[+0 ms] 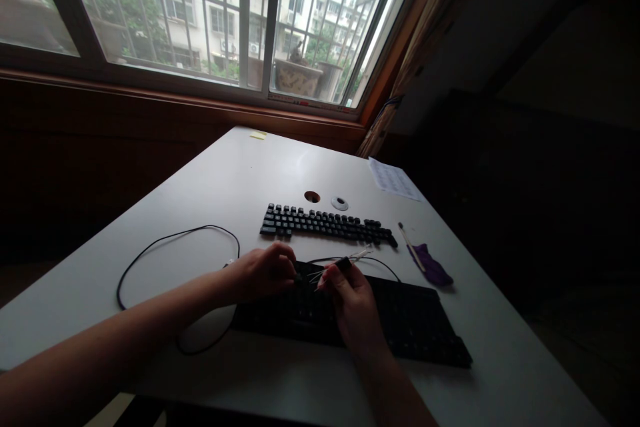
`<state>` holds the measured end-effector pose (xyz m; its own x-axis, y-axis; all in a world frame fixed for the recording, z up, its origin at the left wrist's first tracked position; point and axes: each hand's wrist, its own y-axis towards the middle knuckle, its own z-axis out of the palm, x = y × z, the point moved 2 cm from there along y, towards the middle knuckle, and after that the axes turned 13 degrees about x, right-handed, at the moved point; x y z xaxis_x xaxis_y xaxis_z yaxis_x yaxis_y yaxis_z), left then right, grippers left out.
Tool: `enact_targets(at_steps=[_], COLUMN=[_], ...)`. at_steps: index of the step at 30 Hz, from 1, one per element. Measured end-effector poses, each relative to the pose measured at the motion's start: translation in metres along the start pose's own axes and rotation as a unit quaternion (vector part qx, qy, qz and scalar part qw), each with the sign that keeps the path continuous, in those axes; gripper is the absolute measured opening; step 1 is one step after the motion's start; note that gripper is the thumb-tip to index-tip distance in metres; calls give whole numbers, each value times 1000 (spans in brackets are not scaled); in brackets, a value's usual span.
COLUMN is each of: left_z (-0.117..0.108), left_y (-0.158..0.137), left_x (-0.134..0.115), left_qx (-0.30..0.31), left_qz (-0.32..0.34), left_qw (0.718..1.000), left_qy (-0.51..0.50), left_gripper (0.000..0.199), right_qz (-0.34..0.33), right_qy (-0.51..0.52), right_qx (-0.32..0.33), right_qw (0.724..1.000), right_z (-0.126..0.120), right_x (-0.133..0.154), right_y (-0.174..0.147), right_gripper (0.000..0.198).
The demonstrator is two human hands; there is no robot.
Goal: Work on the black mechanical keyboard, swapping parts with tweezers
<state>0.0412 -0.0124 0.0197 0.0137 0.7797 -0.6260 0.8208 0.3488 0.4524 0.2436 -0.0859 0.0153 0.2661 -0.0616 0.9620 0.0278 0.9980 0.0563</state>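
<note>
A black keyboard (420,320) lies on the white desk in front of me, under both hands. My right hand (353,297) is closed around a keycap puller (343,263) with a dark handle; its thin wires stick out on both sides. Close to the wire tips, my left hand (267,271) is pinched over the keyboard's upper left part, with a small dark keycap (299,277) at its fingertips. Just behind the keyboard, loose black keycaps (320,223) are laid out in rows. Shade hides much of the keyboard's surface.
A black cable (170,235) loops across the desk's left side. To the right, a brush (411,247) rests against a purple cloth (434,268). Farther back are a cable hole (312,197), its round cover (339,203), papers (394,179) and a yellow note (258,135).
</note>
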Motion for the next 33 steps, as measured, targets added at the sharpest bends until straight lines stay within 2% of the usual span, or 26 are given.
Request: enact_targets(at_steps=[4, 9, 13, 15, 18, 20, 23, 33], left_z=[-13, -23, -24, -23, -24, -25, -26, -23], left_y=[-2, -4, -3, -3, -2, -2, -1, -3], left_x=[7, 16, 19, 19, 17, 16, 15, 21], left_qx=[-56, -108, -119, -119, -122, -123, -127, -128], left_qz=[-19, -30, -17, -16, -12, -8, -5, -14], left_qw=[998, 994, 993, 993, 992, 992, 991, 990], left_qy=[8, 3, 8, 7, 19, 31, 48, 53], left_gripper=[41, 43, 45, 45, 45, 44, 42, 34], right_qz=[-20, -65, -52, -69, -133, -156, -161, -139], right_qy=[-41, -146, -200, -262, -374, -409, -421, -434], right_qx=[-27, 0, 41, 76, 127, 165, 199, 216], right_qw=[999, 987, 978, 960, 909, 884, 870, 863], right_z=[-2, -5, -3, 2, 15, 25, 34, 37], right_x=[2, 10, 25, 34, 46, 48, 44, 34], right_y=[-2, 3, 14, 22, 33, 41, 51, 67], right_gripper=[23, 19, 18, 15, 14, 13, 19, 19])
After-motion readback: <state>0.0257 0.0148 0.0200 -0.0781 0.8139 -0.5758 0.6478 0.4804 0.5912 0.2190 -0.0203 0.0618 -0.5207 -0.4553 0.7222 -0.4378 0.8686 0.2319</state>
